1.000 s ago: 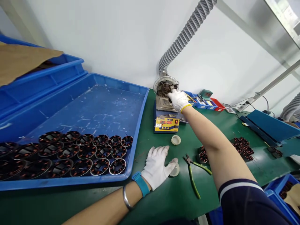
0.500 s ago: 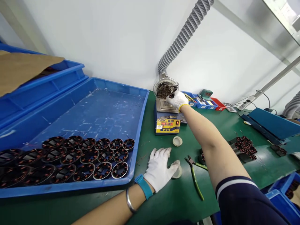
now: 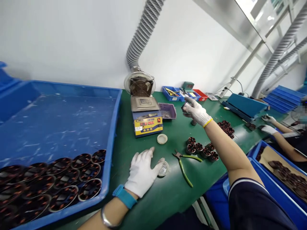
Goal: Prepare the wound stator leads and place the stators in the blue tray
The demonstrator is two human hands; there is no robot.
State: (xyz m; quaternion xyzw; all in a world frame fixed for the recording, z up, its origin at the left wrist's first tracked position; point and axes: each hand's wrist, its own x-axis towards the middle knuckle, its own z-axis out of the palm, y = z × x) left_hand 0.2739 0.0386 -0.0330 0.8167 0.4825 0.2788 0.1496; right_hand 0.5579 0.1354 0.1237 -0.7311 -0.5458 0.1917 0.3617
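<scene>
My right hand [image 3: 198, 113], in a white glove, is raised above the bench right of the solder pot [image 3: 146, 116]. Its fingers close round a small dark motor stator [image 3: 184, 108], mostly hidden by the glove. White-gloved too, my left hand [image 3: 144, 174] rests on the green bench with its fingers spread, and its thumb is at the rim of a small round dish [image 3: 163, 169]. A second small dish [image 3: 162, 138] lies in front of the solder pot. Green-handled cutters [image 3: 184, 163] lie opened, right of my left hand. Several upright stators [image 3: 199, 147] stand beyond them.
A big blue tray [image 3: 111, 127] holds rows of stators on the left. Behind the solder pot are a fan [image 3: 141, 87] and a grey hose [image 3: 145, 28]. A purple bin [image 3: 171, 111] stands beside it. At far right, a co-worker's gloved hands [image 3: 268, 129] are near a blue crate [image 3: 257, 147].
My right hand has moved from above the solder pot to the right, with the stator in its fingers. The view has swung right. My left hand stays by the dish.
</scene>
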